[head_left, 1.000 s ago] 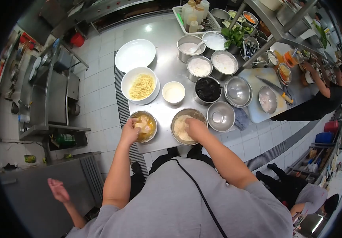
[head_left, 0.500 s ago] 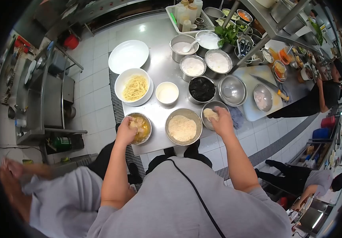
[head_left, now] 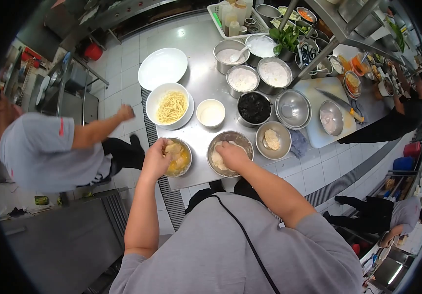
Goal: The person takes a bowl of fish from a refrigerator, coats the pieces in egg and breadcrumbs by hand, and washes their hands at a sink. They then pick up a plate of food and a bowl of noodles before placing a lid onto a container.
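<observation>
My left hand reaches over the rim of a metal bowl of beaten egg. Its fingers are closed on a pale, wet piece of raw meat, coated in egg. To the right, my right hand is down inside a metal bowl of light crumbs. Those fingers are bent together in the crumbs, and whatever they grip is hidden. A crumb-coated piece lies in the metal bowl on the right.
Behind my hands are a bowl of noodles, a white cup, a pot of black food and several pots of white powder. A knife lies on the cutting board. At left a person moves past.
My right hand has moved left from the right-hand bowl into the crumbs, leaving the coated piece in that bowl. My left hand stays at the egg. The person at left has moved farther forward.
</observation>
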The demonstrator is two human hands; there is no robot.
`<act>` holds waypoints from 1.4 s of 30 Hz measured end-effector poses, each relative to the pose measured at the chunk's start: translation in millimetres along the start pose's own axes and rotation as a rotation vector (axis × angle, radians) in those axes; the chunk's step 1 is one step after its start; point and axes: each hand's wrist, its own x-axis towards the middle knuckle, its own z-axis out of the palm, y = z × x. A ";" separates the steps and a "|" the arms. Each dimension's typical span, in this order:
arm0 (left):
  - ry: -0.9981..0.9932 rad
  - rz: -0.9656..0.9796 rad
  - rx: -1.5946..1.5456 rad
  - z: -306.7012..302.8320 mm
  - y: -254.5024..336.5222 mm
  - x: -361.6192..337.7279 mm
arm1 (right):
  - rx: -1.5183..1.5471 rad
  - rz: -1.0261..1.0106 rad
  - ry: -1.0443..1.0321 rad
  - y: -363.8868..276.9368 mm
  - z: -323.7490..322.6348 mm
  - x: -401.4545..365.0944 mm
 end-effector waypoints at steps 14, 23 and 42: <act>-0.229 0.082 0.066 98.5 50.6 4.6 | 0.242 0.267 0.247 -1.9 -61.5 -22.0; 0.173 -0.115 0.063 34.9 -58.7 -6.1 | 0.079 0.155 0.062 -22.0 -19.1 -9.7; 0.215 -0.112 0.194 68.0 -55.4 24.2 | -0.115 -0.001 0.129 -25.5 -11.3 -21.0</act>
